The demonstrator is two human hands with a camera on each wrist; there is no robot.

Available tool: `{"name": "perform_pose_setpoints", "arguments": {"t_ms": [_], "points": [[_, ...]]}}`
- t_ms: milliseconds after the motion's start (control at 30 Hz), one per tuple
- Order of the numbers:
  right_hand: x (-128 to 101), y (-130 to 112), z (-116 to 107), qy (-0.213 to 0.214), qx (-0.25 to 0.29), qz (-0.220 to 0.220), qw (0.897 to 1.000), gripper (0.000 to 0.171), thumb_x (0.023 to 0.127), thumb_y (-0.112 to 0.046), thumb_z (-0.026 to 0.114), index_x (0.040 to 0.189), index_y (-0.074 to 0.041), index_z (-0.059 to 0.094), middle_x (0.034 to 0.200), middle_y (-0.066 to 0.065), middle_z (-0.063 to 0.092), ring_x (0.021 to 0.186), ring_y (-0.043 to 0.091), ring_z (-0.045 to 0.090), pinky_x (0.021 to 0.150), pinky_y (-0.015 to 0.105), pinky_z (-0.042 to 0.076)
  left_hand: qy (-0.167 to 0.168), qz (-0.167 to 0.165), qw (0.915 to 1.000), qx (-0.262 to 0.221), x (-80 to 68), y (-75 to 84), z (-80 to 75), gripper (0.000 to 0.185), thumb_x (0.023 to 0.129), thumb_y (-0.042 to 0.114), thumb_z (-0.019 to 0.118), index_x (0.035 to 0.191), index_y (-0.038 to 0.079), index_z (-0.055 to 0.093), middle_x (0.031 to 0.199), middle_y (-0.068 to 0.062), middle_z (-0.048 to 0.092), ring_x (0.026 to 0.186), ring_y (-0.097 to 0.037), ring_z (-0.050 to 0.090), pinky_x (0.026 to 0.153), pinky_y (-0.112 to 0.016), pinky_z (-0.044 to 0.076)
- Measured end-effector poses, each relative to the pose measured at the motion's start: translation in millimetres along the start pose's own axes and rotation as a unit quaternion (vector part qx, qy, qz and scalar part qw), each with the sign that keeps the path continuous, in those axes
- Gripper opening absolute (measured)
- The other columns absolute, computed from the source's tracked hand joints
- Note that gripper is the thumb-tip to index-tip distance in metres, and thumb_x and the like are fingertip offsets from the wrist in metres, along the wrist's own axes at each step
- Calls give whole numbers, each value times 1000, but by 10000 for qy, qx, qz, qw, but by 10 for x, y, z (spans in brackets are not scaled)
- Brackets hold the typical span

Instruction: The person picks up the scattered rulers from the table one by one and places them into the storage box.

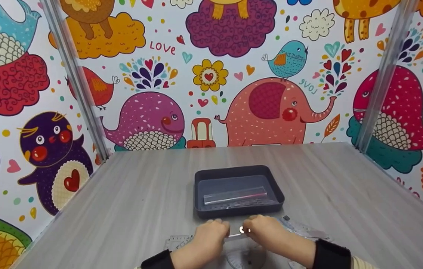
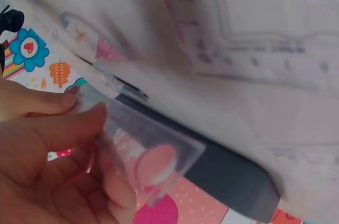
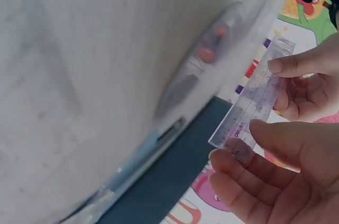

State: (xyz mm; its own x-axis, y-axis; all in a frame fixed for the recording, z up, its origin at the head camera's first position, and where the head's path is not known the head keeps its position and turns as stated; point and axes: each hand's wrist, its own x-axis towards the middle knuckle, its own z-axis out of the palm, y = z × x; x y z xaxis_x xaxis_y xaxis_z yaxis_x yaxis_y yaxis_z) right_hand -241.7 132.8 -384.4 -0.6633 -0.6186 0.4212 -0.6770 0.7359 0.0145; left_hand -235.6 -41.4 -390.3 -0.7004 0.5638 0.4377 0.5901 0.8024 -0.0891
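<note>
Low in the head view, my two hands meet just in front of a dark tray (image 1: 200,179). Between them they hold a short clear plastic ruler (image 1: 235,235). My left hand (image 1: 215,231) pinches one end; the left wrist view shows thumb and fingers of the left hand (image 2: 79,144) on the clear ruler (image 2: 159,150). My right hand (image 1: 262,228) pinches the other end; in the right wrist view the right hand (image 3: 259,150) holds the ruler (image 3: 254,102) by thumb and fingers, with left-hand fingertips (image 3: 278,65) at its far end.
A clear plastic pouch (image 1: 234,194) with a red strip lies inside the tray. Clear set squares (image 1: 305,231) and a protractor (image 1: 243,257) lie on the grey table (image 1: 122,194) under my hands. Cartoon-patterned walls and two metal posts (image 1: 377,82) enclose the table.
</note>
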Motion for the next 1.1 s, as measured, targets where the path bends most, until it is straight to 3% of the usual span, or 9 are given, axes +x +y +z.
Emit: {"name": "perform_pose_setpoints", "arguments": {"t_ms": [133,267,367,467,567,800,967,1100], "points": [[20,40,-101,193,-122,242,9994,12,65,-4,58,71,-13,60,65,-4,55,53,10,53,42,19,38,1029,276,9940,254,47,-41,-35,14,62,9,62,69,17,52,62,4,49,52,-10,41,40,-17,26],[78,152,-141,943,-490,299,9939,17,61,0,58,71,-13,58,65,-4,53,52,11,52,41,20,38,2123,507,9732,721,170,-131,-22,9,65,11,60,67,15,52,61,4,45,50,-10,40,39,-17,21],[153,288,-127,1398,-686,183,9876,16,61,0,59,72,-13,56,66,-5,51,53,11,51,43,21,39,2603,523,9596,929,302,-234,12,10,64,8,58,63,13,50,59,2,42,48,-11,39,37,-20,21],[245,456,-76,1489,-715,-123,9862,15,65,-1,60,75,-13,57,68,-4,51,58,11,52,47,23,42,2796,441,9546,927,414,-346,73,13,60,4,58,61,12,49,59,1,42,48,-13,38,37,-22,23],[327,637,4,1464,-734,-503,9852,16,65,-2,61,77,-12,57,70,-3,51,63,12,53,53,24,43,2620,301,9603,906,483,-444,158,15,58,1,60,63,12,51,60,0,45,49,-14,40,38,-23,26],[463,939,198,1470,-1206,-692,9793,12,68,-1,58,75,-11,55,67,-1,50,60,13,50,52,25,42,1433,-82,9863,818,617,-592,333,19,56,2,63,67,11,51,62,-2,48,54,-17,46,39,-26,34],[475,1058,346,1386,-1688,-603,9740,9,67,-5,58,67,-11,52,61,-1,49,52,14,48,43,26,36,678,-90,9925,1012,712,-580,457,16,57,5,64,68,10,53,63,-4,53,54,-18,51,41,-29,39],[460,1122,430,1101,-2053,-506,9712,11,65,-4,58,63,-11,49,58,0,49,51,16,47,43,27,32,-73,-201,9934,1128,770,-511,536,12,62,8,63,72,10,57,66,-4,57,58,-18,55,45,-30,42]]}}
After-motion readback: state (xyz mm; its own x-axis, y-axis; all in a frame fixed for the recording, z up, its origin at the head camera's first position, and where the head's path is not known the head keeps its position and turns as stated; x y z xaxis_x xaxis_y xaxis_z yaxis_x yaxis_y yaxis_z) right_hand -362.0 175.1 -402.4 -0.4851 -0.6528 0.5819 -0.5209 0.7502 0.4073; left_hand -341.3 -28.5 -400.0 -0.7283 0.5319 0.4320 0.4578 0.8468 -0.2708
